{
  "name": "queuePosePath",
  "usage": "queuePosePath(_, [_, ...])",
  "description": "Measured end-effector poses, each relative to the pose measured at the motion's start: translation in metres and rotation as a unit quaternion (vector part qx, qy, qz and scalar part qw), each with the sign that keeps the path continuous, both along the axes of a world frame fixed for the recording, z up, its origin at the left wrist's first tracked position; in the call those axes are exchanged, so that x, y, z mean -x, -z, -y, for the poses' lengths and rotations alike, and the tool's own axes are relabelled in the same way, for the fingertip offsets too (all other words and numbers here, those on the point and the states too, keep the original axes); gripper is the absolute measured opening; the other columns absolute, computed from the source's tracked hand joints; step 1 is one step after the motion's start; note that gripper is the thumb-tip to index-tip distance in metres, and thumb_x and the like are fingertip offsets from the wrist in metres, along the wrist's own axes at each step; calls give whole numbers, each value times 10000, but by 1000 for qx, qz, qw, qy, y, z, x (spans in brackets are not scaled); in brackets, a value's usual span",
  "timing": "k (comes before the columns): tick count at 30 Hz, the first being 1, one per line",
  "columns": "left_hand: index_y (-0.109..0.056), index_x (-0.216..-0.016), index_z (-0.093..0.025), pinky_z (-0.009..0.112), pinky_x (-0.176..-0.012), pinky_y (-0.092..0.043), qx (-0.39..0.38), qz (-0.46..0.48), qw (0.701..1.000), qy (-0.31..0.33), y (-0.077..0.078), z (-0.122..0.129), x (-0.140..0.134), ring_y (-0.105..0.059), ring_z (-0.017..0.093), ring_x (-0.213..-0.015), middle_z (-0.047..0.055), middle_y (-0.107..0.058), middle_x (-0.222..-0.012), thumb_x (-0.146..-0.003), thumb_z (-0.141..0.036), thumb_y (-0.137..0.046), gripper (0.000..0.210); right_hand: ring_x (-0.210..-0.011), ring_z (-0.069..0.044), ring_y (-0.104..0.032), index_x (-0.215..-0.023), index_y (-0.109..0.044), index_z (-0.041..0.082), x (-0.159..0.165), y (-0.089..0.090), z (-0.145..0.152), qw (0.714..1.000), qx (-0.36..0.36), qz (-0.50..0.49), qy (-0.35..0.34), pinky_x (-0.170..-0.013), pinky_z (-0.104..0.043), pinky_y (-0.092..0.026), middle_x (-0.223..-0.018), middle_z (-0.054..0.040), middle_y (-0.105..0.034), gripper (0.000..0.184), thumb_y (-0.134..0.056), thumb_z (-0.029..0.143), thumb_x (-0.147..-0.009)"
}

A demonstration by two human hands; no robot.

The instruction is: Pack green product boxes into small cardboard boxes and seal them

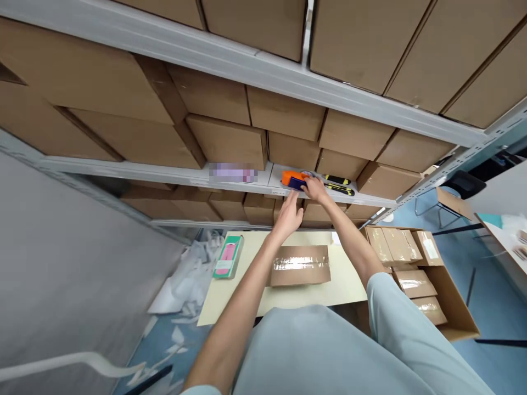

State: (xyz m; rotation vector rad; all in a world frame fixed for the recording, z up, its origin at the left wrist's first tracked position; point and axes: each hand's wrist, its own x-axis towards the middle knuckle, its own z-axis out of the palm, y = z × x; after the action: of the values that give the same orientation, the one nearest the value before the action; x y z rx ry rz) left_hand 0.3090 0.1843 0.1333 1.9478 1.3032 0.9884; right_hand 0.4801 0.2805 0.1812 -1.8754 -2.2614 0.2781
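Observation:
On the middle shelf (193,174) lies an orange and dark blue tape dispenser (291,179). My right hand (314,188) has its fingers closed at the right end of it. My left hand (289,214) is just below and in front of the shelf edge, fingers stretched out, holding nothing. Two black and yellow utility knives (340,190) rest on the shelf to the right of my right hand. Below my hands, a taped cardboard box (302,267) sits on the pale yellow table (346,291).
Cardboard boxes (284,112) fill the shelves. A green and pink box (229,257) lies at the table's left. At right stands an open carton (457,307) holding several taped boxes. White scrap (185,277) is piled left of the table. A blurred purple patch (233,172) covers part of the shelf.

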Motion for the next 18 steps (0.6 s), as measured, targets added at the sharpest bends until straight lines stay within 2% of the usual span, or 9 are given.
queuePosePath(3, [-515,-1657,-148,600,-1387,-346,17,-5,1000,-20,21,21,6,-448,373,-1663,209,-436,-1797,-992,-260,-574,677,-1491,-349,-577,-1537,-612,29,2,4,-13,1000,12,12,-3,-1380,-559,-228,-1553,-273,-667,487,-581,187,-1077])
queuePosePath(5, [-520,-1649,-141,616,-1380,-349,38,-15,998,-38,36,35,9,-449,381,-1661,227,-451,-1783,-993,-266,-568,669,-1488,-358,-567,-1532,-607,10,2,6,-15,1000,-5,11,-3,-1388,-562,-214,-1536,-283,-666,497,-556,172,-1065])
queuePosePath(7, [-522,-1640,-116,617,-1384,-335,54,-27,997,-51,52,50,16,-435,385,-1667,247,-454,-1774,-1004,-287,-559,659,-1522,-373,-520,-1551,-583,16,-1,10,-9,999,-45,-3,-4,-1394,-595,-196,-1581,-287,-620,518,-531,182,-1063])
queuePosePath(9, [-523,-1632,-93,597,-1394,-322,70,-35,994,-71,71,67,27,-426,383,-1672,257,-456,-1769,-1011,-315,-555,660,-1596,-386,-429,-1619,-519,56,-6,18,12,994,-100,-36,-5,-1394,-646,-181,-1673,-274,-528,557,-489,239,-1093])
queuePosePath(11, [-523,-1625,-71,579,-1398,-317,95,-44,989,-102,94,90,44,-428,383,-1670,267,-464,-1761,-1006,-332,-559,672,-1670,-383,-327,-1697,-428,117,-15,35,50,987,-140,-85,-1,-1393,-681,-181,-1759,-239,-427,596,-415,328,-1140])
queuePosePath(13, [-511,-1626,-56,583,-1397,-313,129,-56,980,-142,119,118,61,-430,389,-1666,284,-475,-1746,-996,-342,-567,695,-1709,-365,-275,-1739,-371,164,-24,60,104,980,-140,-138,9,-1394,-675,-211,-1803,-206,-370,620,-335,407,-1170])
queuePosePath(16, [-456,-1657,-38,612,-1398,-280,166,-76,965,-191,148,159,68,-378,408,-1692,315,-434,-1760,-1012,-404,-564,749,-1731,-369,-254,-1755,-354,179,-30,111,196,978,-64,-191,48,-1399,-674,-221,-1837,-198,-327,681,-335,520,-1166])
queuePosePath(18, [-404,-1685,-18,627,-1406,-229,169,-90,962,-197,157,175,54,-292,427,-1727,336,-341,-1802,-1035,-491,-558,819,-1751,-380,-209,-1759,-351,148,-27,146,249,973,5,-208,96,-1403,-678,-212,-1855,-217,-286,738,-340,566,-1151])
